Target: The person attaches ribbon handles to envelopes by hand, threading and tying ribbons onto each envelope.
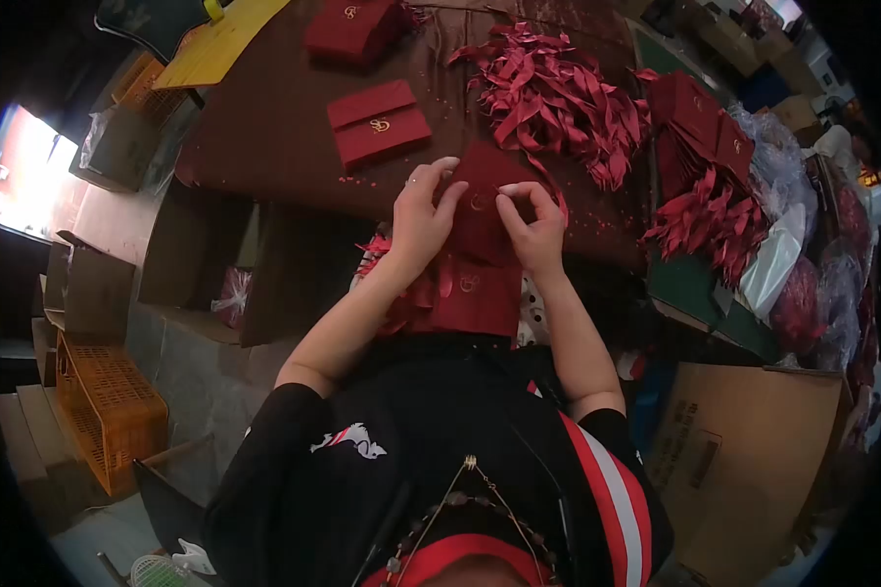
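Note:
Between my hands is a dark red fabric pouch (482, 230) with a gold emblem, at the table's near edge. My left hand (423, 217) is at the pouch's left side, its thumb and fingers apart and curved toward the fabric. On the right side, my right hand (536, 230) has its thumb and index finger pinched together over the pouch; whatever is between the tips is too small to make out. A red ribbon (548, 179) shows behind those fingers. Below, a second red pouch (480, 301) with a gold emblem lies across my lap.
On the brown-covered table (264, 137) are a flapped red pouch (380, 125), a pouch stack (352, 29) and a ribbon heap (558, 98). More pouches (700, 117) are at right, near plastic bags (778, 166). Cardboard boxes (754, 440) and an orange crate (113, 411) flank me.

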A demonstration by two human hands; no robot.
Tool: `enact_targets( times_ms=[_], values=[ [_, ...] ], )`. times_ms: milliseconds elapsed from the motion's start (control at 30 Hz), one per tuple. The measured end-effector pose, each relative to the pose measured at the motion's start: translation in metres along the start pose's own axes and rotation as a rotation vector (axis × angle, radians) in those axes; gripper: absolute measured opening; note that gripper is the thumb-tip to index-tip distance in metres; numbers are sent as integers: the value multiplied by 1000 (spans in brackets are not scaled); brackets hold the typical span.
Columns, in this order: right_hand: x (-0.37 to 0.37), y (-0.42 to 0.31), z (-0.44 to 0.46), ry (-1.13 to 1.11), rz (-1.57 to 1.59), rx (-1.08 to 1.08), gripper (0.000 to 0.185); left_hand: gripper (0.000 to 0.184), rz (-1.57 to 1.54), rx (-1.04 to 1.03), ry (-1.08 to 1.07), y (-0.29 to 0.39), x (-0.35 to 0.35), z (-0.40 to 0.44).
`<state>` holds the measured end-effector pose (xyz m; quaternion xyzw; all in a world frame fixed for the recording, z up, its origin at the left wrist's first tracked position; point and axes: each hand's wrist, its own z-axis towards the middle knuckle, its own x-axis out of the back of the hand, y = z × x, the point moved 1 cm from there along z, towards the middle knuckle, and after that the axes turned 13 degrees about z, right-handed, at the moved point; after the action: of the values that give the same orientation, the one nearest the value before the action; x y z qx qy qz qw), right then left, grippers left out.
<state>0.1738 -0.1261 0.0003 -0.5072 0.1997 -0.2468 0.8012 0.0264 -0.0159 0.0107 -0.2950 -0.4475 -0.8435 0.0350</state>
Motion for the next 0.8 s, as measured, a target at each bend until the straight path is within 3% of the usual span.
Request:
enact_targets(
  times_ms=[167,300,400,500,667,800],
  values=[
    [-2,30,-1,-19,-46,-94,14,49,343,-71,-81,-26,-16,-11],
    [-4,26,-1,-30,-46,-77,14,51,262,19,-68,-17,-21,-7],
    [-5,28,-4,-24,-75,-100,14,54,414,14,-115,-16,-20,-6],
    [-6,29,-4,-1,-57,-64,13,52,380,2,-120,-8,-13,-3],
    [-10,22,-8,43,-86,-80,14,44,-154,235,-110,11,-5,-10],
    [-10,21,-4,41,-35,-39,15,42,-258,226,-92,-11,-14,-8]
  ],
)
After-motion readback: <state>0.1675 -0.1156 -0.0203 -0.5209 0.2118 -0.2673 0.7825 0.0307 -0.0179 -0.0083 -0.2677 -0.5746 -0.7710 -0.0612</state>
